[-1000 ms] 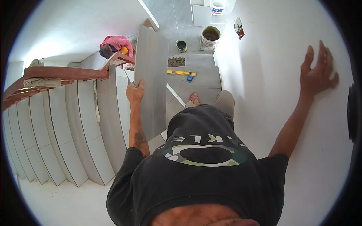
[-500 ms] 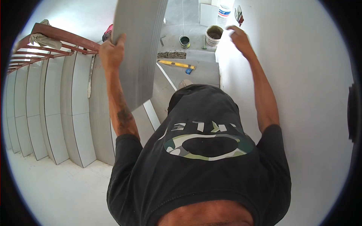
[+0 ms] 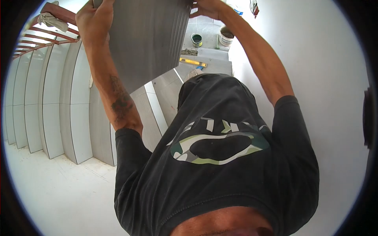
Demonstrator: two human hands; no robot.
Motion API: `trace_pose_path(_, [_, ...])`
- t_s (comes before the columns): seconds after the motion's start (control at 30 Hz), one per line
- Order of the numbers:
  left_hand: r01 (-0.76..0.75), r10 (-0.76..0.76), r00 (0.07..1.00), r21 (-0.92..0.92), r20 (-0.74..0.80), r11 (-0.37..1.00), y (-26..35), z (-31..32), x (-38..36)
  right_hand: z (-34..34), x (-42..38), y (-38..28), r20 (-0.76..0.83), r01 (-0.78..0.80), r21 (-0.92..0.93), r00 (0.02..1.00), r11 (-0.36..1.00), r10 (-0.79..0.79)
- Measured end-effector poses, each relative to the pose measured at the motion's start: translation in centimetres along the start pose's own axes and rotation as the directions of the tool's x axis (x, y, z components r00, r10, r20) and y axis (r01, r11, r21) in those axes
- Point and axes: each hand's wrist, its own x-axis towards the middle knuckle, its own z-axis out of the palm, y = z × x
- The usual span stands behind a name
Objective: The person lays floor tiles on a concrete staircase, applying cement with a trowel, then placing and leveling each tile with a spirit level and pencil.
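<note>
A large grey tile [image 3: 145, 43] with parallel grooves along its right side is held up in front of me, its top cut off by the frame. My left hand [image 3: 95, 19] is closed around the tile's left edge. At the grooved right edge, the fingers of my right hand [image 3: 206, 8] are bent against the tile; part of that hand's grip is hidden. Below and to the right of the tile, a yellow spirit level [image 3: 193, 62] lies on a stair tread, with a small blue object [image 3: 199, 68] beside it.
Tiled stairs [image 3: 55, 98] run along the left, beside a reddish-brown railing [image 3: 59, 11] with a cloth [image 3: 53, 21] on it. A dark bucket [image 3: 197, 39] and a mortar-stained bucket [image 3: 226, 36] stand ahead. A white wall [image 3: 323, 78] rises close on my right.
My right hand has moved left from near the wall to the tile's grooved edge. The tile and my left hand have risen in view, and the view has shifted.
</note>
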Motion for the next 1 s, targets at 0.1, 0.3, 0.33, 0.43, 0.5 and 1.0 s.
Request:
trace_pose_path(0.1, [-0.037, 0.038, 0.999, 0.101, -0.010, 0.994, -2.0, -0.8, 0.9, 0.9, -1.6, -1.6, -0.015, 0.044, -0.051, 0.999, 0.998, -0.045])
trace_pose_path(0.3, [0.125, -0.115, 0.990, 0.119, -0.085, 0.985, -3.5, 0.1, 1.2, -0.1, -3.0, -2.6, -0.197, -0.026, -0.103, 0.980, 0.994, 0.005])
trace_pose_path(0.33, [0.086, -0.079, 0.992, 0.075, -0.094, 0.993, -3.7, 0.6, 1.1, -0.2, -3.3, -2.7, -0.202, -0.023, -0.105, 0.979, 0.994, 0.001])
trace_pose_path(0.43, [0.103, -0.096, 0.991, 0.065, -0.096, 0.993, -3.6, 1.1, 1.6, -0.7, -3.4, -2.8, -0.202, -0.026, -0.105, 0.979, 0.994, 0.005])
trace_pose_path(0.5, [0.162, -0.155, 0.985, 0.105, -0.074, 0.981, -3.8, 1.5, 1.6, -1.1, -3.2, -2.6, -0.242, -0.052, -0.092, 0.970, 0.994, 0.028])
trace_pose_path(1.0, [0.163, -0.208, 0.963, -0.244, -0.173, 0.956, -6.9, 3.8, 12.0, -7.7, 3.6, -11.0, -0.081, 0.220, -0.090, 0.970, 0.971, -0.228])
